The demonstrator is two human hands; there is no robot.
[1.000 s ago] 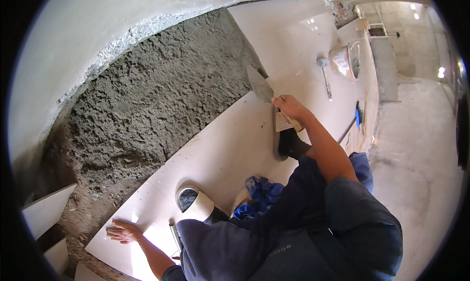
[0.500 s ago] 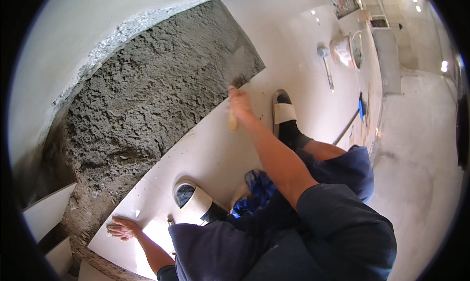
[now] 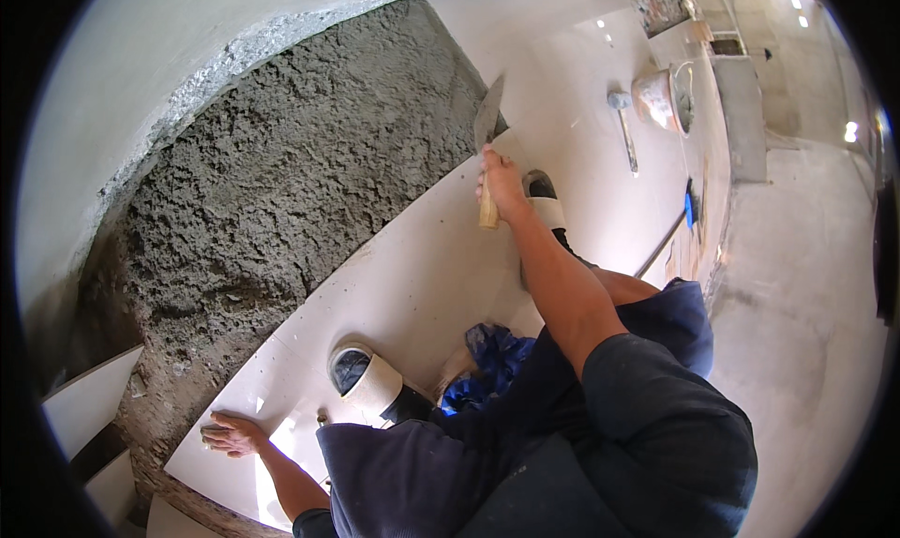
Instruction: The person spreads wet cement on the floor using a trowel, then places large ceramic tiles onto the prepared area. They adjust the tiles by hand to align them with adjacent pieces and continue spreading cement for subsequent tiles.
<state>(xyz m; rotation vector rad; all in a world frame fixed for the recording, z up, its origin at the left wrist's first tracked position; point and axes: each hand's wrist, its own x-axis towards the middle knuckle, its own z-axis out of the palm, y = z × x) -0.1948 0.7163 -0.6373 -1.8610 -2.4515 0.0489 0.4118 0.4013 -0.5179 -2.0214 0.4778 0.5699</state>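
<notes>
My right hand (image 3: 503, 184) is closed round the wooden handle of a trowel (image 3: 487, 116). Its pointed metal blade is over the right corner of a bed of rough grey mortar (image 3: 291, 154), where that meets the pale floor tiles (image 3: 394, 276). The mortar's surface is coarse and lumpy, a little smoother toward the far right. Down at the lower left, my left hand (image 3: 236, 436) rests on the tile near its edge, fingers spread.
A pale wall (image 3: 112, 116) bounds the mortar on the left. Cut tiles (image 3: 92, 399) lean at lower left. My sandalled feet stand on the tiles beside a blue plastic bag (image 3: 497, 355). Farther right are a mallet (image 3: 621, 101), a bucket (image 3: 653, 97) and a blue-headed tool (image 3: 691, 208).
My right hand has moved right and away from me, bringing the trowel from the mortar's edge to its right corner; the blade now shows clearly. My left hand has stayed nearly in place.
</notes>
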